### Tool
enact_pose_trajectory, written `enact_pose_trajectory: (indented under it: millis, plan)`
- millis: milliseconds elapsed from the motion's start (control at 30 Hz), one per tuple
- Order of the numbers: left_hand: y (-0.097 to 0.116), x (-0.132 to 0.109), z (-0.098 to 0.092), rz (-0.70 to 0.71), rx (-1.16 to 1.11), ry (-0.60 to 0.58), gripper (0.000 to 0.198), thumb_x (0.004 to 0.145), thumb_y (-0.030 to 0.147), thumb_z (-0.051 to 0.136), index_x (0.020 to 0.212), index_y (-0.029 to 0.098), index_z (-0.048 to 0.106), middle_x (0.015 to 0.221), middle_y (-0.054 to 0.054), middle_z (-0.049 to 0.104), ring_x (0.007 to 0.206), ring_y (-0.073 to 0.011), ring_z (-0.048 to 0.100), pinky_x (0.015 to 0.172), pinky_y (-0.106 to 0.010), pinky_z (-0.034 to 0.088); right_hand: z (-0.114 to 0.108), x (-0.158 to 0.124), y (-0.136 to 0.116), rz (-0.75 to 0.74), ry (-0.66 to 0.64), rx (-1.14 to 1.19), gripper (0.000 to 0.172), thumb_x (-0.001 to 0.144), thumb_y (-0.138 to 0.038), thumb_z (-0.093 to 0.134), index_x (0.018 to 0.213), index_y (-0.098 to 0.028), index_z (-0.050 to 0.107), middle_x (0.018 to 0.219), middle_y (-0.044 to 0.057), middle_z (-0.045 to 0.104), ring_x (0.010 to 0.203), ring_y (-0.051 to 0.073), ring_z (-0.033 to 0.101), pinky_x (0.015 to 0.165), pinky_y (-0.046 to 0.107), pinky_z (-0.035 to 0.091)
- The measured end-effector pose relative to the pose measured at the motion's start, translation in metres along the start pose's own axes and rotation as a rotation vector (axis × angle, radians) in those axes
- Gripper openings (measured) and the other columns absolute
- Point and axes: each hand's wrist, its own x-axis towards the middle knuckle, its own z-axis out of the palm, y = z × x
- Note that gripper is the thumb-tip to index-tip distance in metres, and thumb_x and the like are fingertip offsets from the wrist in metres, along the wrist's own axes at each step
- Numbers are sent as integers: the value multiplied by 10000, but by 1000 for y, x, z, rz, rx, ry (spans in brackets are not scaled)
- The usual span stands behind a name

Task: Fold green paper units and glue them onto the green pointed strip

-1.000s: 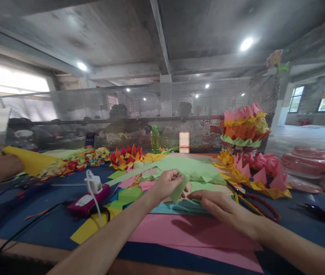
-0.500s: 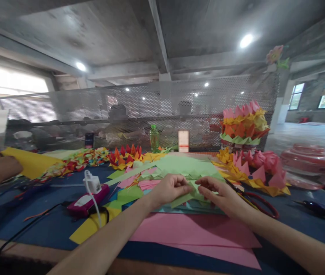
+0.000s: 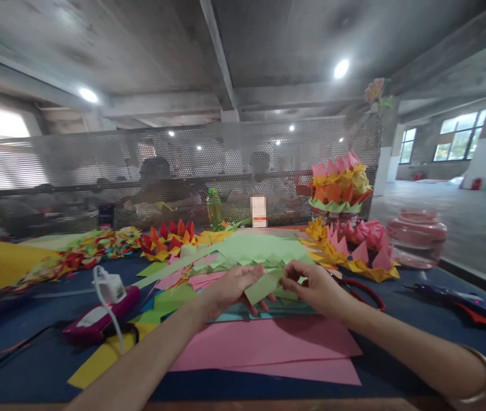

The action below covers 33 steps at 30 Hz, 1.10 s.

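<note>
Both hands on same green paper strip (image 3: 264, 285), held just above pink sheets (image 3: 268, 345) on desk (image 3: 24, 365). Left hand (image 3: 230, 288) pinching its left end, right hand (image 3: 314, 285) gripping right end. Red-handled scissors (image 3: 365, 294) just beside right hand, pink phone (image 3: 100, 314) well off left.

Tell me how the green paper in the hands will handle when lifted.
Probably very light: the green paper is a thin piece that the left hand and right hand pinch by fingertips alone. Likely floppy, so it may sag if held by one end. Being so thin, it should crease or tear easily.
</note>
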Motion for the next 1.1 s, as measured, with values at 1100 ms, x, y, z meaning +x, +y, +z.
enact_pose_trajectory:
  millis: [1100]
  plan:
    - [-2, 0, 0, -22, 46, 6, 259, 1039, 340, 638, 1192, 130, 644, 914, -36, 705, 681, -141, 681, 565, -240, 554, -6, -11, -14, -507, 139, -399, 308, 977, -177, 561, 1266, -242, 646, 1161, 114, 614, 1043, 248, 637, 853, 389, 565]
